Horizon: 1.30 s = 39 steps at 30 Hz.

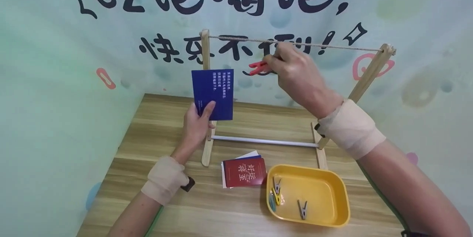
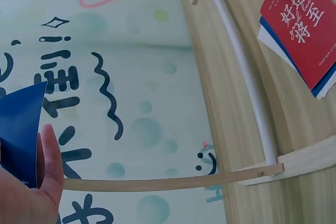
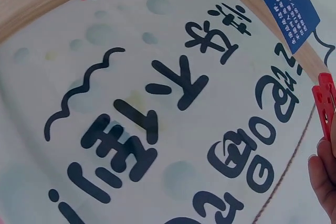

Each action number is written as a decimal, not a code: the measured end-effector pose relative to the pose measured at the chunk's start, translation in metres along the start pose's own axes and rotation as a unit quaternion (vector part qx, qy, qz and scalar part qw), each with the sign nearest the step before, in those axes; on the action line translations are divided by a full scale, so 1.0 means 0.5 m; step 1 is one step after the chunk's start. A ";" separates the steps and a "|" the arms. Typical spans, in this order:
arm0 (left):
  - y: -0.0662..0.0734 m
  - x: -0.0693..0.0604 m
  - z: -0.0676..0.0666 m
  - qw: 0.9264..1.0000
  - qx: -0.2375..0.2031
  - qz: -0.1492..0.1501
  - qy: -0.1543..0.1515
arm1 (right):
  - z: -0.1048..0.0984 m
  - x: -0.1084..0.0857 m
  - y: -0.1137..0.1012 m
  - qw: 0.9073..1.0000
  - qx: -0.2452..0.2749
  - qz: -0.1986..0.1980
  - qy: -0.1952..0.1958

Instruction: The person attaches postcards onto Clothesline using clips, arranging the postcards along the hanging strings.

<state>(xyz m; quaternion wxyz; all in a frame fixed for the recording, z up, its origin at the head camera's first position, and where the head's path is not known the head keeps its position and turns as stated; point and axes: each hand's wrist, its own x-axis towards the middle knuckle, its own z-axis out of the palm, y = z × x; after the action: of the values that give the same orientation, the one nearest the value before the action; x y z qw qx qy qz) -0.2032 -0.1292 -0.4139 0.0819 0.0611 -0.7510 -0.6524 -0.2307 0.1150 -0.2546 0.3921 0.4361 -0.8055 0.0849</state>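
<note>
A blue card (image 1: 218,93) with white print is held upright by my left hand (image 1: 197,126), thumb on its front, beside the left post of a wooden frame. My right hand (image 1: 297,72) pinches a red clothespin (image 1: 258,68) just below the string (image 1: 332,47) that spans the two posts. In the right wrist view the clothespin (image 3: 325,103) points toward the blue card (image 3: 289,9), with a gap between them. The left wrist view shows only part of the card (image 2: 21,135) and the hand.
A red card (image 1: 244,172) tops a small stack on the wooden table. Right of it, a yellow basin (image 1: 345,200) holds several clothespins. The frame's right post (image 1: 369,76) leans near my right forearm. A white rod (image 1: 264,141) joins the posts low down.
</note>
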 end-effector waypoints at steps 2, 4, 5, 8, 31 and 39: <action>0.007 0.004 -0.006 1.000 -0.005 0.006 0.006 | -0.005 0.017 -0.001 1.000 0.001 0.001 -0.005; 0.014 0.009 -0.011 1.000 -0.006 0.016 0.013 | -0.010 0.032 0.000 1.000 -0.001 0.004 -0.013; 0.017 0.011 -0.014 1.000 -0.006 0.022 0.015 | -0.013 0.039 0.001 1.000 -0.001 0.006 -0.016; 0.026 0.017 -0.018 0.999 0.002 0.037 0.017 | -0.018 0.060 0.006 1.000 0.007 0.017 -0.024; 0.055 0.040 -0.012 0.996 -0.013 0.065 0.057 | -0.025 0.181 0.017 0.988 0.018 0.081 -0.130; 0.069 0.045 -0.005 0.995 -0.037 0.075 0.063 | -0.017 0.229 -0.004 0.970 0.003 0.119 -0.210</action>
<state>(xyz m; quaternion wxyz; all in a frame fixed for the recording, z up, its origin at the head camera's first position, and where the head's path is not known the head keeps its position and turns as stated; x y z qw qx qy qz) -0.2240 -0.1311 -0.3786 0.1798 0.0426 -0.7221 -0.6667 -0.2602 0.0452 -0.1686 0.1998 0.3466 -0.9156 0.0400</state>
